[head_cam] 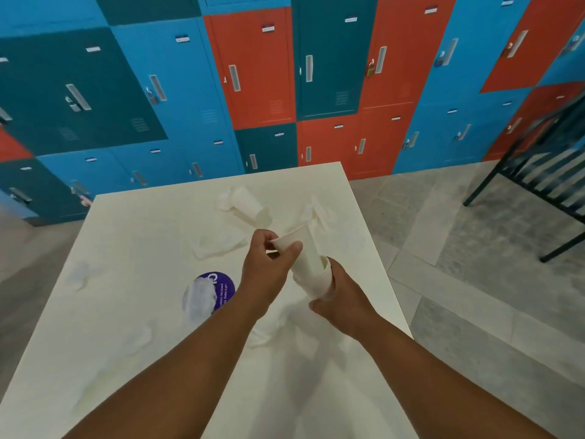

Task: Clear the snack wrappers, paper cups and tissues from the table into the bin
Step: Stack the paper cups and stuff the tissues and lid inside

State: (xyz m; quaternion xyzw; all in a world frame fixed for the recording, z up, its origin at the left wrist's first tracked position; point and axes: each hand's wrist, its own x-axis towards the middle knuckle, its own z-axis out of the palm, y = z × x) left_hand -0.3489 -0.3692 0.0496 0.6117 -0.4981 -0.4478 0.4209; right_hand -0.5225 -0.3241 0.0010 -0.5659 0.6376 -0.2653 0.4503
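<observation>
Above the cream table [133, 280] both hands hold white paper cups. My left hand [269, 267] pinches the rim of an upper paper cup [302, 248], which is nested in the stack of cups [316, 280] that my right hand [342, 296] grips from below. Another paper cup [248, 199] lies on its side at the far end of the table. White tissues lie about: one near the middle [218, 243], one at the far right [318, 210], one on the left [80, 274]. A crumpled wrapper [199, 297] lies on a purple round sticker [221, 286].
Blue, teal and red lockers [253, 74] fill the wall behind the table. A black metal bench frame [538, 172] stands on the grey tiled floor at the right. No bin is in view.
</observation>
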